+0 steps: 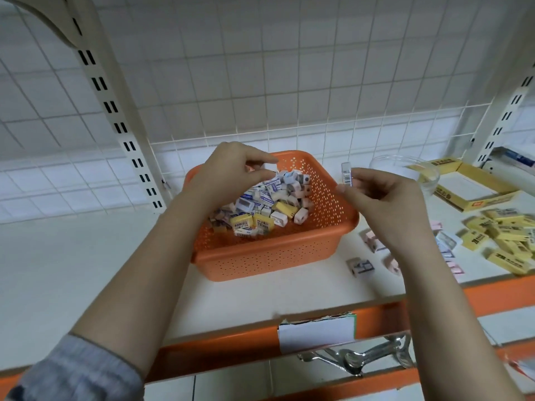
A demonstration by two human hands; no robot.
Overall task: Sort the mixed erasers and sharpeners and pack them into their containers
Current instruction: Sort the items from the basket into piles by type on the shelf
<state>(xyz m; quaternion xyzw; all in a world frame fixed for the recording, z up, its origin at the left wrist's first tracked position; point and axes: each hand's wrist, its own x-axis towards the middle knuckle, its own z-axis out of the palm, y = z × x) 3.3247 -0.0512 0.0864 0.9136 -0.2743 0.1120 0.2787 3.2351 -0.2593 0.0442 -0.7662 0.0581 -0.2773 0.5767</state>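
An orange perforated plastic basket is seen on the white shelf surface and is taken here as the landmark. Inside it a mixed heap of small wrapped erasers and sharpeners is piled, yellow, white and blue pieces being jumbled together.

The left hand is held over the basket's back left corner, above the heap. Its fingers are curled, with the thumb and forefinger brought close together as in a pinch; whether a piece is gripped between them cannot be told, since that part is blurred.

The right hand is held just to the right of the basket, above the shelf. A small white block with a barcode label is pinched upright between its thumb and fingertips, clear of the basket rim.

Behind and to the right of the basket a clear round plastic container is set, and further right an open yellow cardboard box is laid. To the right of the basket, near the shelf's front edge, a few pink and grey sharpeners are scattered, and beyond them a group of yellow wrapped erasers is gathered.

Below the basket, an orange shelf edge strip with a white paper label is seen, and metal hooks are visible beneath it.
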